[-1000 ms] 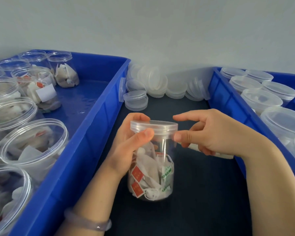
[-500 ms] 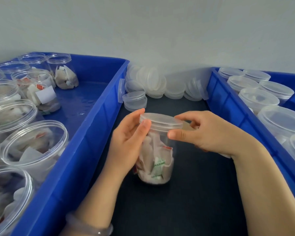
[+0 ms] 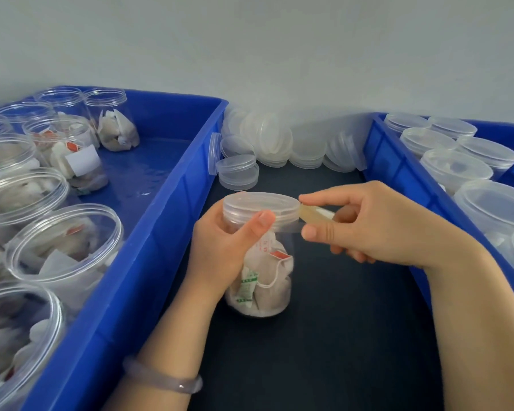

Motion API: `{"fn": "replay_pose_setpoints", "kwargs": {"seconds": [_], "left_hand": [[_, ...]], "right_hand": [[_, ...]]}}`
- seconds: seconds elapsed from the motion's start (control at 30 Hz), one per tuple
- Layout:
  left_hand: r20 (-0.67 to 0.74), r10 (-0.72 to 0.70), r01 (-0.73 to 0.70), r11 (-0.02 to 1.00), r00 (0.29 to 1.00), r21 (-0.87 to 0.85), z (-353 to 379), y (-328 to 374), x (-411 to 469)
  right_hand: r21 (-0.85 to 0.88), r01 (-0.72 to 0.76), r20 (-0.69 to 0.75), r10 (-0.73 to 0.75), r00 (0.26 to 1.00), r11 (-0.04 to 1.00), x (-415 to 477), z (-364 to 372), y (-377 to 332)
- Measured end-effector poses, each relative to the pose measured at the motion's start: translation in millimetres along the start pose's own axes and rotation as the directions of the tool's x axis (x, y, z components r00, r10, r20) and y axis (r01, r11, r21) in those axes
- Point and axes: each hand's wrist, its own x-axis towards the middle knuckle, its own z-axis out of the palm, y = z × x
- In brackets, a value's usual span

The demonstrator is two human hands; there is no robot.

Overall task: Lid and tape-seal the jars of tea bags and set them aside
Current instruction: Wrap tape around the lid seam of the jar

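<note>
A clear plastic jar (image 3: 264,280) full of tea bags stands on the dark table between two blue crates. A clear lid (image 3: 260,206) sits on it. My left hand (image 3: 223,247) grips the jar just under the lid, thumb pressed on a strip of clear tape at the lid's lower edge. My right hand (image 3: 365,223) holds a roll of clear tape (image 3: 315,216) between forefinger and thumb, right beside the lid, with the tape stretched from the roll to the jar.
The left blue crate (image 3: 161,232) holds several open jars of tea bags (image 3: 63,244). The right blue crate (image 3: 398,173) holds several lidded jars (image 3: 454,167). Loose clear lids (image 3: 273,140) are piled against the back wall, two stacked (image 3: 238,172) near the left crate.
The jar has turned in my left hand. My right hand has drawn back to the right with the tape roll, and a strip of tape now spans from roll to lid edge.
</note>
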Motion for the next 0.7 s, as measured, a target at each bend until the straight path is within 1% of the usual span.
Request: {"fn": "replay_pose_setpoints", "kwargs": {"seconds": [0.1,0.23,0.33,0.4,0.43,0.47,0.5,0.57,0.6,0.63,0.7], "left_hand": [[0.062,-0.041,0.043,0.999,0.997,-0.023,-3,0,0],[0.174,-0.062,0.082,0.991,0.983,-0.108,-7,1,-1],[0.327,-0.116,0.197,0.954,0.938,-0.227,-6,-4,-3],[0.37,-0.162,0.27,0.927,0.915,-0.26,-6,-6,-5],[0.363,-0.187,0.285,0.928,0.913,-0.239,-6,-5,-5],[0.325,-0.203,0.274,0.942,0.924,-0.192,-4,-3,-5],[0.256,-0.195,0.235,0.962,0.947,-0.139,-2,-1,-5],[0.04,-0.1,0.102,0.993,0.994,-0.052,1,0,-5],[-0.053,-0.048,0.047,0.998,0.997,-0.029,2,0,-5],[-0.093,-0.017,0.016,1.0,0.995,-0.006,3,1,-5],[-0.063,-0.01,0.014,0.998,0.998,0.065,6,3,-7]], "right_hand": [[0.017,0.006,0.006,-0.006,1.0,1.0,0,0,1],[0.071,0.014,0.031,-0.016,0.999,0.997,2,-1,4],[0.132,0.002,0.11,-0.016,0.994,0.991,2,3,5],[0.164,-0.002,0.145,-0.022,0.989,0.986,5,6,4],[0.16,-0.002,0.138,-0.02,0.99,0.987,6,7,4],[0.133,0.004,0.111,-0.019,0.994,0.991,8,8,4],[0.093,0.01,0.069,-0.016,0.997,0.996,8,8,3],[0.033,0.022,-0.021,-0.022,1.0,0.999,10,10,2],[0.011,0.021,-0.061,-0.021,0.998,1.0,11,12,2],[-0.015,0.012,-0.1,-0.014,0.995,1.0,12,15,0],[-0.095,-0.004,-0.167,-0.012,0.986,0.995,13,21,-2]]}}
